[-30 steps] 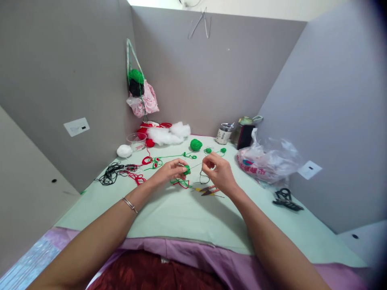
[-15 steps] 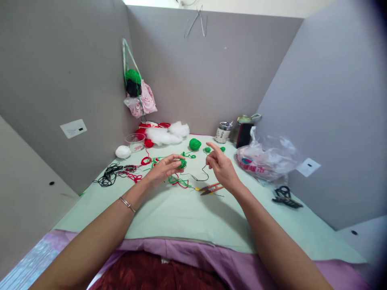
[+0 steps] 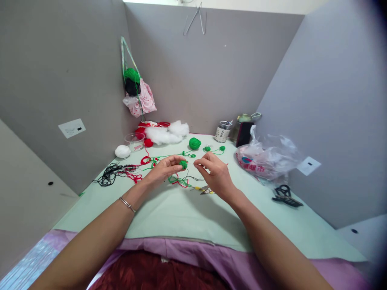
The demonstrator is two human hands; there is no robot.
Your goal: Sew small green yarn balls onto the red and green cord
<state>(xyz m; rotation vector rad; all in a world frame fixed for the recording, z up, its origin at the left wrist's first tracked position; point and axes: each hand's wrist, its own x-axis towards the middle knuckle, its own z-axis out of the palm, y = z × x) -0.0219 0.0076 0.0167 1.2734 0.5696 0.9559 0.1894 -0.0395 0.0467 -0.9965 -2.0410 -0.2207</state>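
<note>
A small green yarn piece (image 3: 183, 164) is pinched between the fingertips of my left hand (image 3: 166, 168). Close on its right, my right hand (image 3: 213, 171) is closed in a pinch, with a thin needle-like item at its fingertips, pointing toward the green piece. Dark thread (image 3: 195, 177) runs below between the hands. Under my right hand lie the scissors (image 3: 207, 191), partly covered, beside a yellow-handled tool (image 3: 197, 188). Green and red yarn strands (image 3: 178, 181) lie just below my left hand. A green yarn ball (image 3: 194, 143) sits beyond both hands.
Black yarn (image 3: 110, 175), a white ball (image 3: 122, 151), a clear tub (image 3: 135, 141) and white stuffing (image 3: 165, 135) lie left and back. At the right are a tin (image 3: 223, 132), a phone (image 3: 244, 134), a plastic bag (image 3: 263, 157) and a black claw clip (image 3: 286, 196).
My right hand has moved left toward the green piece, and its extended index finger has folded into a pinch. It now covers more of the scissors. My left hand has barely moved.
</note>
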